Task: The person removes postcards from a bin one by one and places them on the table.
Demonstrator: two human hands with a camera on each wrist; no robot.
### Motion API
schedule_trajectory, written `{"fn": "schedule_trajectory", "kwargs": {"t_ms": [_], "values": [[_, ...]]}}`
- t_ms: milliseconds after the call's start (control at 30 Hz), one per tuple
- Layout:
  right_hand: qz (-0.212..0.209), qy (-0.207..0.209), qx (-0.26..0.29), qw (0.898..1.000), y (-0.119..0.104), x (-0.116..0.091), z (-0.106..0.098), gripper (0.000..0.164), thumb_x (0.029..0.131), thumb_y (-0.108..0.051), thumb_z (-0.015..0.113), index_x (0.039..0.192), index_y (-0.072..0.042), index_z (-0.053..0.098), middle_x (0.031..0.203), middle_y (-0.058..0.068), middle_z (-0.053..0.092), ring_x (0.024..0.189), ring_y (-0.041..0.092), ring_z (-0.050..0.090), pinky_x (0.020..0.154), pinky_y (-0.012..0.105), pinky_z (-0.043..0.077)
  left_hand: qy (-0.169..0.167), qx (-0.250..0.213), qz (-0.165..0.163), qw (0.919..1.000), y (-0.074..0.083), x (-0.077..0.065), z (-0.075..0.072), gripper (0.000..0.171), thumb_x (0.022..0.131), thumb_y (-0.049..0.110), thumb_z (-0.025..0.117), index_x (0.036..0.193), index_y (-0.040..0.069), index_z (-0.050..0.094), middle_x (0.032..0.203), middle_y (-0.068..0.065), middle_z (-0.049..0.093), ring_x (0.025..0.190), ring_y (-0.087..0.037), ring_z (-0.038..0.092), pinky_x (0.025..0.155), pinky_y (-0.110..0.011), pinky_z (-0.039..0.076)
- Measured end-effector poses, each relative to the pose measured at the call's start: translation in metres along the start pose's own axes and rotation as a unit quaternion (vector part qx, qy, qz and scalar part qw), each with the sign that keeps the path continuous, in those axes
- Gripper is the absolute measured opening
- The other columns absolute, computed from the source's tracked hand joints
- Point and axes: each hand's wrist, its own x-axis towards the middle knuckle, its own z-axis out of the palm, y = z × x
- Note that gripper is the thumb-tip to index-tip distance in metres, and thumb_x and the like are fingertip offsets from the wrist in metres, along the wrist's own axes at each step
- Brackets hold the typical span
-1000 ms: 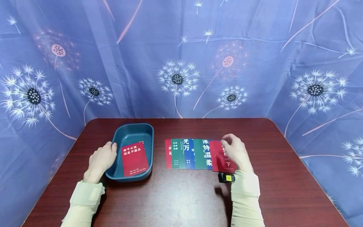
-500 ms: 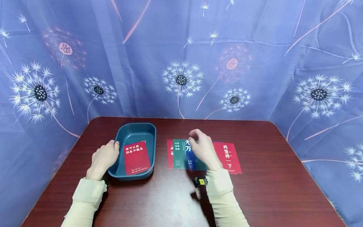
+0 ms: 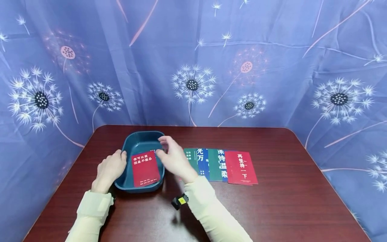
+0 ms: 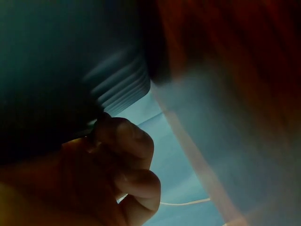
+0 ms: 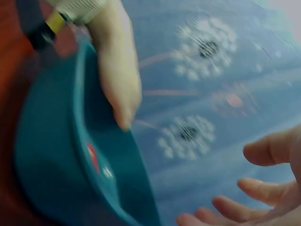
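My left hand [image 3: 109, 168] grips the left rim of a teal plastic bin [image 3: 125, 186], its curled fingers [image 4: 134, 141] against the outer wall in the left wrist view. Inside the bin a red card [image 3: 146, 169] with white lettering lies on top, a sliver of another showing behind it. My right hand [image 3: 176, 158] is over the bin's right rim, fingers spread and nothing between them in the right wrist view. To its right, a row of overlapping cards lies on the table: green [image 3: 190, 154], blue [image 3: 205, 168], green again and red [image 3: 242, 168]. My right hand and sleeve hide the row's left end.
The dark red wooden table [image 3: 272, 208] has a rounded far edge. A blue curtain [image 3: 145, 84] printed with dandelions surrounds it behind and at both sides. A small black wrist camera [image 3: 179, 201] hangs below my right wrist.
My right hand has swept left from the red card at the row's right end, across the row, to the bin's right rim. The left hand keeps its hold on the bin.
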Motion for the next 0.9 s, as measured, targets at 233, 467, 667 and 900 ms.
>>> {"fn": "schedule_trajectory", "kwargs": {"t_ms": [233,467,667,900], "values": [[0.098,-0.02,0.037,0.994,-0.002,0.007,0.046,0.054,0.089,-0.022,0.069,0.138,-0.018,0.048,0.121,0.002,0.055,0.105,0.017,0.055,0.08,0.036,0.053,0.008,0.001,0.005,1.0,0.0,0.0,-0.001,0.046,0.105,0.036,0.031,0.118,-0.003,0.052,0.102,-0.033,0.059,0.084,-0.045,0.059,0.069,-0.058,0.045],[0.097,-0.015,-0.01,0.995,0.002,0.012,0.072,0.069,0.088,-0.02,0.07,0.147,-0.012,0.037,0.15,0.009,0.035,0.143,0.032,0.021,0.099,0.047,0.044,0.007,0.003,0.007,0.9999,0.0,0.0,-0.002,0.046,0.105,0.037,0.032,0.118,-0.002,0.052,0.105,-0.034,0.058,0.088,-0.048,0.059,0.071,-0.06,0.045],[0.137,0.016,0.014,0.99,0.009,0.018,0.084,0.07,0.088,-0.017,0.069,0.148,-0.012,0.034,0.157,0.015,0.022,0.145,0.035,0.016,0.105,0.051,0.036,0.008,0.002,0.008,0.9999,-0.001,0.0,-0.001,0.046,0.105,0.038,0.03,0.116,-0.001,0.053,0.104,-0.034,0.059,0.088,-0.049,0.059,0.07,-0.06,0.044],[0.2,0.045,0.107,0.973,0.018,0.026,0.091,0.07,0.087,-0.012,0.071,0.147,-0.009,0.033,0.144,0.015,0.036,0.123,0.031,0.042,0.094,0.049,0.046,0.009,0.002,0.004,1.0,0.0,0.001,-0.001,0.045,0.105,0.037,0.031,0.116,-0.001,0.052,0.103,-0.032,0.059,0.088,-0.048,0.059,0.07,-0.059,0.045]]}}
